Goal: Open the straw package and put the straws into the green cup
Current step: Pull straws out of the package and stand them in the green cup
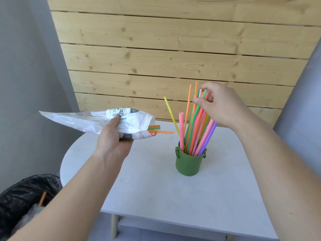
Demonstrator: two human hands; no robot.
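Straw package (97, 121): print blurred, contents mostly hidden; a few orange and green ends protrude at its 3 o'clock mouth. Left hand (112, 140) grips it, fingers pressed around the underside. Right hand (220, 105) fingers pinch the straws (196, 133) standing in the green cup (188, 164), worktop (156, 197) centre.

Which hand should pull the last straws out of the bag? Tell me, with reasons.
Right. The left hand is holding the bag, with a few straws poking from its mouth toward the cup. The right hand is at the straws standing in the cup.
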